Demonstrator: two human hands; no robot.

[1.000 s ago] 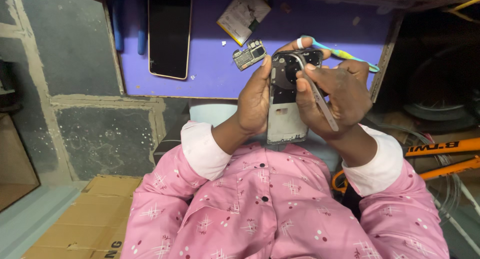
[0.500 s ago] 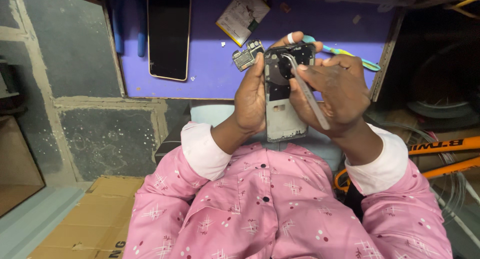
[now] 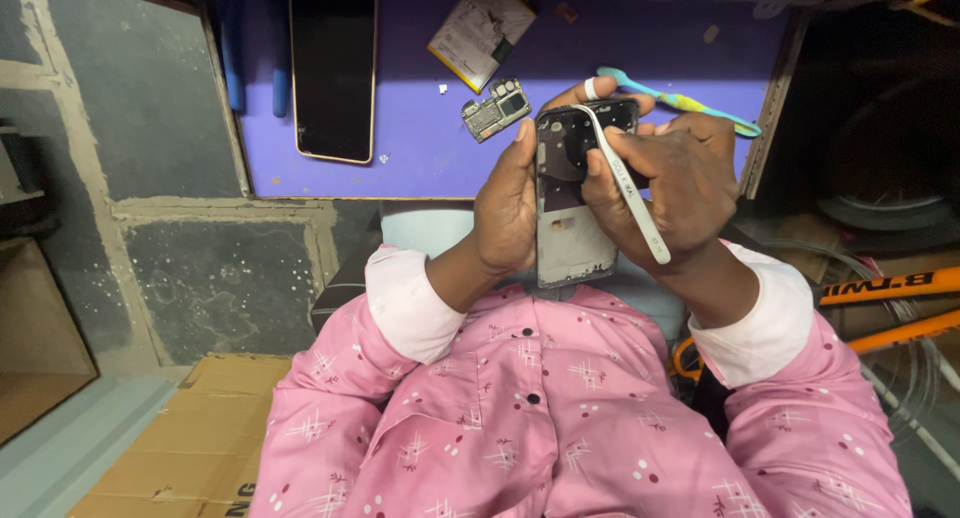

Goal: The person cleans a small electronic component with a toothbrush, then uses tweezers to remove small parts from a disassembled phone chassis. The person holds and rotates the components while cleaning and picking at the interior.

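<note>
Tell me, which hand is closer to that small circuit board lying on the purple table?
Left. The left hand is just below the circuit board, holding the opened phone; the right hand, with tweezers, sits farther right beyond the phone.

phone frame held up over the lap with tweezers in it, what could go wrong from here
1. The opened phone frame is held in the air by the left hand alone, over the lap, not the purple mat; a slip could drop it.
2. The right hand works white tweezers into the dark upper part; a jerk might scratch something inside.
3. The small circuit board lies loose beside the hands and could be knocked.
</note>
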